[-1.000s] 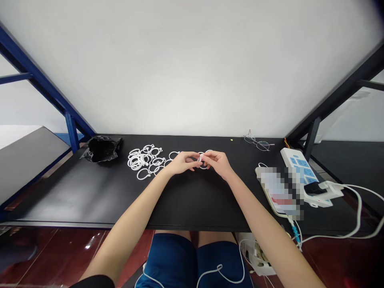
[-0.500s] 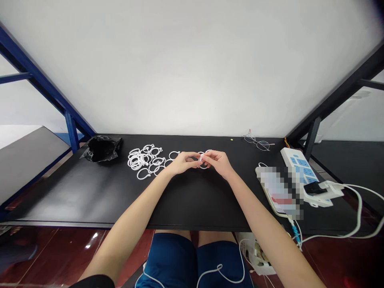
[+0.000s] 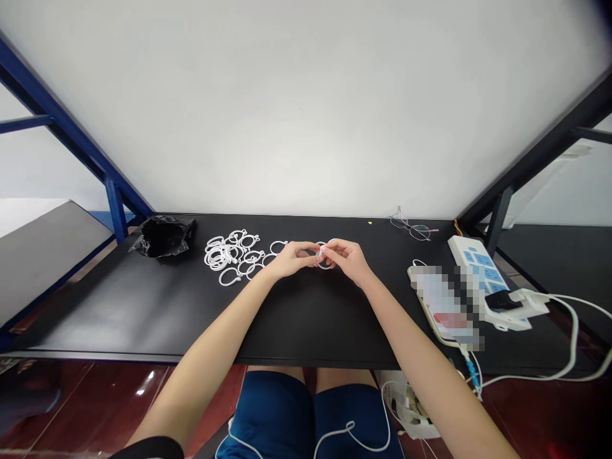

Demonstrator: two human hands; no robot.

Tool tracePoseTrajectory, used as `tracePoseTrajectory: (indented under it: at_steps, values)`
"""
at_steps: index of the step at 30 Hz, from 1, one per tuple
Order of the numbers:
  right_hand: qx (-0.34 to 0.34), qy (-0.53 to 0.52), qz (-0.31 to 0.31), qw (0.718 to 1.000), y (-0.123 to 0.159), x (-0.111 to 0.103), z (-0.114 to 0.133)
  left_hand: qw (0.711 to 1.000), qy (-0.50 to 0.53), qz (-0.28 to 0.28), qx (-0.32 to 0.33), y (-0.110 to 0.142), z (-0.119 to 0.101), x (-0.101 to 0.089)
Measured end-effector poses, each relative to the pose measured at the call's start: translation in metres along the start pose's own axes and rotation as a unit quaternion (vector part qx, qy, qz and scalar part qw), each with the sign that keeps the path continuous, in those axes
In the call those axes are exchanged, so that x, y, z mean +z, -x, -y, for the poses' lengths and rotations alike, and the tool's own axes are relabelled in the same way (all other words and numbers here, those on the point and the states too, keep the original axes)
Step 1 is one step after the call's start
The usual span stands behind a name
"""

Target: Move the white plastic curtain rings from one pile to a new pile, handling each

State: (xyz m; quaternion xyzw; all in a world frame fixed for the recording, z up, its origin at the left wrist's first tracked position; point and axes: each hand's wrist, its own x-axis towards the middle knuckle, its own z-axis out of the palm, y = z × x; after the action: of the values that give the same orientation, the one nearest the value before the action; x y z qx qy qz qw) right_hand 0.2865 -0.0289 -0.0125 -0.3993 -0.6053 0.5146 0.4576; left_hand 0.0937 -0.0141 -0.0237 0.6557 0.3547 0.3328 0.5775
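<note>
My left hand [image 3: 289, 259] and my right hand [image 3: 348, 258] meet over the middle of the black table [image 3: 143, 312]. Both pinch a small white plastic ring [image 3: 323, 254] between their fingertips, fingers curled. A heap of several similar white rings [image 3: 234, 254] lies on the table just left of my left hand. One loose ring [image 3: 276, 247] rests beside my left knuckles.
A crumpled black bag [image 3: 162, 235] sits at the back left. Wire-rimmed glasses [image 3: 410, 227] lie at the back right. A phone [image 3: 442, 299], a white power strip [image 3: 478, 268] with a plugged charger [image 3: 514, 303] and white cables [image 3: 568, 344] fill the right side. Blue frame posts [image 3: 115, 210] stand left.
</note>
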Motion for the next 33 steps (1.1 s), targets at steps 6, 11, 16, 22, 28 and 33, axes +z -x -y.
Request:
tracePoseTrajectory:
  at_steps: [6,11,16,22,28,33]
  values:
    - [0.007,-0.001,-0.001,1.000,0.001,0.001,0.001,1.000,-0.021,-0.003,0.001,0.000,-0.001,0.000]
    - [0.008,-0.002,-0.009,1.000,0.000,0.001,0.000,0.997,-0.067,-0.023,-0.001,0.001,-0.002,0.003]
    - [-0.001,-0.001,-0.076,0.997,-0.004,-0.006,-0.001,0.994,-0.039,-0.094,0.039,-0.002,-0.002,0.004]
    - [-0.017,0.044,-0.188,0.981,-0.008,-0.026,-0.003,0.936,-0.226,-0.258,0.082,-0.002,0.003,-0.026]
    - [-0.027,0.215,-0.211,0.953,-0.009,-0.037,-0.012,0.835,-0.497,-0.235,0.036,0.009,0.003,-0.048]
    - [-0.019,0.286,-0.198,0.937,-0.008,-0.037,-0.015,0.847,-0.515,-0.130,0.005,0.009,0.011,-0.051]
